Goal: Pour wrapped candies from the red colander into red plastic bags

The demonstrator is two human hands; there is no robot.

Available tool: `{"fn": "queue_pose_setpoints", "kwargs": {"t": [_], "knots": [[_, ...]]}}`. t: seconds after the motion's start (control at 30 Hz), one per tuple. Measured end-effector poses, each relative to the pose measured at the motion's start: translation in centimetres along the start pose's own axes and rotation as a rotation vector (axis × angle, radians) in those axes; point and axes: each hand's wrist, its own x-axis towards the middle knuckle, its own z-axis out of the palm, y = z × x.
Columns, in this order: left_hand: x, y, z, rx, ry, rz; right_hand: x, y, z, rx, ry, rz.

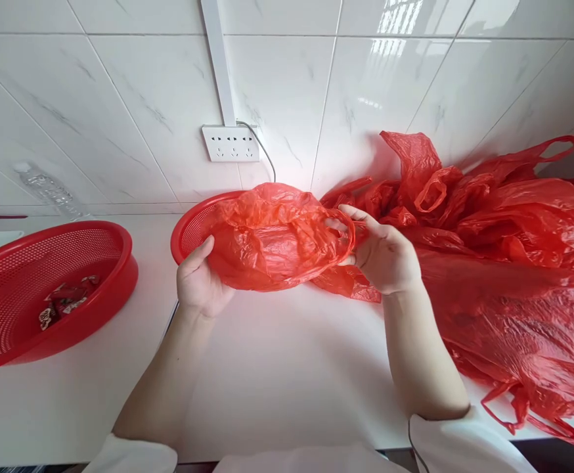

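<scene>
While the left hand [199,284] pinches the near-left edge of a thin red plastic bag [272,236] between thumb and fingers, the right hand [384,255] grips the bag's opposite side, its thumb hooked through one handle loop. The bag hangs between the two hands just above the white counter [277,374], at about twelve o'clock from the person, its mouth crumpled and only partly parted. Behind it, partly hidden, sits a red perforated basket [191,226]; a second red basket [50,289], at nine o'clock, holds a few small wrapped items [65,301]. From two to four o'clock a loose heap of more red bags [508,263] sprawls over the counter and against the tiled wall [134,98], where a power strip [230,143] is fixed at twelve o'clock. A clear bottle [48,189] lies at ten o'clock.

The step in hand appears to be the opening of this single bag, pulled clear of the heap. The next move probably calls for both grips to draw apart gently, since the film is thin and clings to itself; a sharp tug could tear the handle.
</scene>
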Motion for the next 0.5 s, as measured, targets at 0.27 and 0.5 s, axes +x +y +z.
{"fn": "queue_pose_setpoints", "kwargs": {"t": [0.27,0.5], "knots": [[-0.5,-0.6,0.6,0.134,0.064,0.004,-1.4,0.0,2.8,-0.5,0.283,-0.374],[-0.7,-0.5,0.0,0.27,0.07,-0.047,-0.7,0.7,2.3,-0.246,0.013,-0.025]]}}
